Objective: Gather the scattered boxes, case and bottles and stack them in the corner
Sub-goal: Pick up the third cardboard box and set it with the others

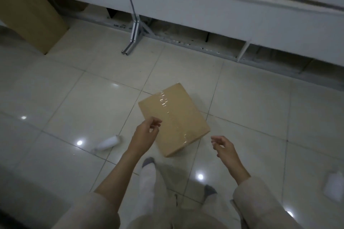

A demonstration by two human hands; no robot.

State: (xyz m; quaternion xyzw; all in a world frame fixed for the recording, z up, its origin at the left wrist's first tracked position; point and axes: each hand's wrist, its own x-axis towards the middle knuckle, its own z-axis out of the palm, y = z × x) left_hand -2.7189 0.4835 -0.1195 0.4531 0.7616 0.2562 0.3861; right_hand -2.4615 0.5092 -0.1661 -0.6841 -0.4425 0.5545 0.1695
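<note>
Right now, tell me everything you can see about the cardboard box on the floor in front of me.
The cardboard box is plain brown, shut, with a strip of clear glossy tape along its top. It lies flat on the pale tiled floor, turned at an angle to the tile lines. The left hand hovers at its near left edge and the right hand beside its near right corner, neither gripping it.

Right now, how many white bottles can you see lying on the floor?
2. One white bottle lies left of the taped cardboard box; another bottle, blurred, lies at the far right edge. Others may be out of view.
</note>
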